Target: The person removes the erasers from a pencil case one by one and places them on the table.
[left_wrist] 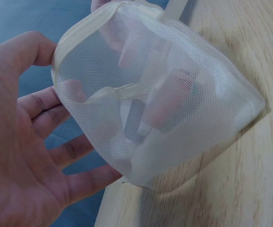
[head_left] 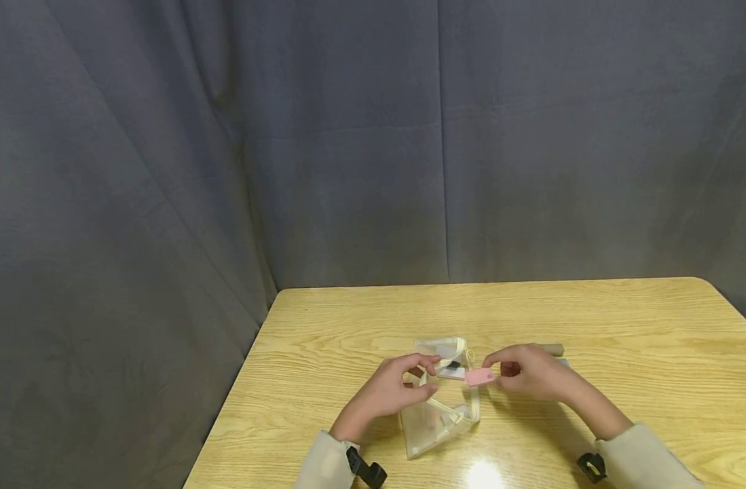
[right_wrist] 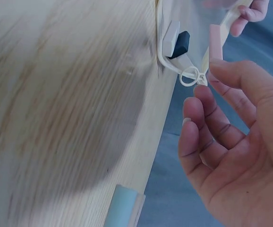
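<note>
A see-through mesh zip pouch (head_left: 424, 435) with a cream zipper edge lies gaping on the table. My left hand (head_left: 391, 386) holds its rim between thumb and fingers; the left wrist view shows the mesh (left_wrist: 174, 156) stretched out from them. Between the thumb and index finger of my right hand (head_left: 534, 372) is a small pink eraser (right_wrist: 215, 42), held over the pouch opening. Inside the pouch sit a white block (right_wrist: 172, 38) and a dark block (right_wrist: 180, 45) side by side. A reddish item (left_wrist: 172, 97) shows blurred through the mesh.
A light blue block (right_wrist: 121, 208) lies on the table by my right hand, partly hidden in the head view. Beside it is a grey-brown piece (head_left: 553, 349). A cord loop (right_wrist: 189, 76) hangs at the zipper end. Dark curtains (head_left: 348, 170) stand behind the wooden table (head_left: 654, 326).
</note>
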Action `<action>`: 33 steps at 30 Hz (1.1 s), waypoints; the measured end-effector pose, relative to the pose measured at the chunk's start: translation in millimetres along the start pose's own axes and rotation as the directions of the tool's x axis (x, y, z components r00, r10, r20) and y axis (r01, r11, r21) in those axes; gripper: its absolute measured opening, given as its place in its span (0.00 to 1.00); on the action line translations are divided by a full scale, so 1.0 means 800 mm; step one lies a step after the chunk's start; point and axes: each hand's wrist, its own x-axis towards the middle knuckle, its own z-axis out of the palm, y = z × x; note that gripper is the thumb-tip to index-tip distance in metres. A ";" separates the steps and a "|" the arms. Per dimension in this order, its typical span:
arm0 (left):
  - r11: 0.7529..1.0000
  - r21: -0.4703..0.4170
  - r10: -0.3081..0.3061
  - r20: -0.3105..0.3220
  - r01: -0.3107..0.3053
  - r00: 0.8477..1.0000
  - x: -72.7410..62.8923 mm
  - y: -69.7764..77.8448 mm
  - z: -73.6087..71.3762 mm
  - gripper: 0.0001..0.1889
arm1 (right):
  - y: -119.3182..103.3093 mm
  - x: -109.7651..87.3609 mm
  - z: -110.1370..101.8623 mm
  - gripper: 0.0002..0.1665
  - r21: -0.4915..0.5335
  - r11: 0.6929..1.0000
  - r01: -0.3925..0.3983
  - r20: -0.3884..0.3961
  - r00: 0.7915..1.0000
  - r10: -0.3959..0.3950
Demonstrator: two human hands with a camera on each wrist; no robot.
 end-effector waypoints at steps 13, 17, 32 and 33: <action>1.000 -0.006 0.016 0.002 -0.016 1.000 0.001 -0.001 0.000 0.10 | 0.010 -0.017 -0.016 0.13 -0.041 0.999 -0.017 -0.071 0.997 0.014; 1.000 -0.002 0.014 0.001 -0.014 1.000 0.001 -0.001 0.000 0.10 | 0.013 -0.024 -0.020 0.13 -0.024 0.999 -0.036 -0.064 0.997 0.034; 1.000 0.002 0.001 -0.003 -0.001 1.000 0.000 0.000 0.001 0.08 | 0.026 -0.047 -0.030 0.15 -0.044 0.996 -0.075 -0.092 0.993 0.071; 1.000 0.002 0.000 -0.002 0.000 1.000 -0.001 0.000 0.001 0.08 | 0.028 -0.049 -0.031 0.14 -0.050 0.996 -0.074 -0.095 0.993 0.069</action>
